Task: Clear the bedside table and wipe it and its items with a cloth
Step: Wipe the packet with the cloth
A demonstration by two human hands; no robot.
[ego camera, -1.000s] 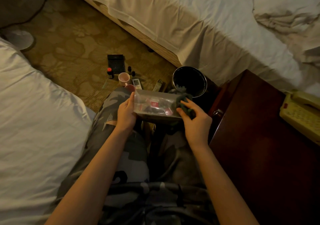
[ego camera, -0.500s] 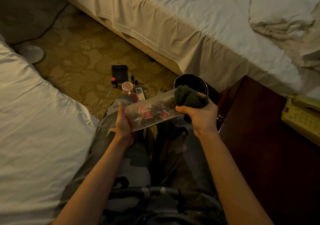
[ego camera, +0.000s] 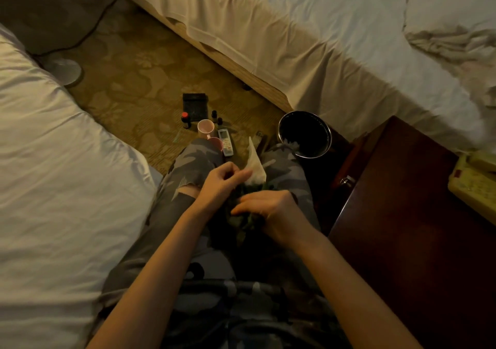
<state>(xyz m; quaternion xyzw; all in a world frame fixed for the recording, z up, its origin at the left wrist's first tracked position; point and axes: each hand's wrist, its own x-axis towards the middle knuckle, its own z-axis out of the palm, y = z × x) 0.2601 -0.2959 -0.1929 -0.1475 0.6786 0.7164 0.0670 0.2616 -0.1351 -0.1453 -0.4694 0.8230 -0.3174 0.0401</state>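
I sit between two beds with both hands over my lap. My left hand (ego camera: 220,185) pinches the lower edge of a clear plastic bag (ego camera: 255,164), which stands edge-on between my knees. My right hand (ego camera: 268,211) lies just right of it, fingers curled on a dark green cloth (ego camera: 241,218) bunched in my lap. The dark wooden bedside table (ego camera: 402,214) is at my right, with a cream telephone (ego camera: 475,187) on its far side. What the bag contains is hidden from this angle.
On the carpet past my knees lie a black wallet-like case (ego camera: 195,104), a red-capped bottle (ego camera: 185,120), two small dark bottles (ego camera: 217,116), a pink cup (ego camera: 206,128) and a remote (ego camera: 225,142). A round bin (ego camera: 304,134) stands by the table. Beds flank both sides.
Both hands dropped from chest height to my lap. The bag turned from flat and sideways to edge-on, and the cloth moved from the bag's right end down into my lap.
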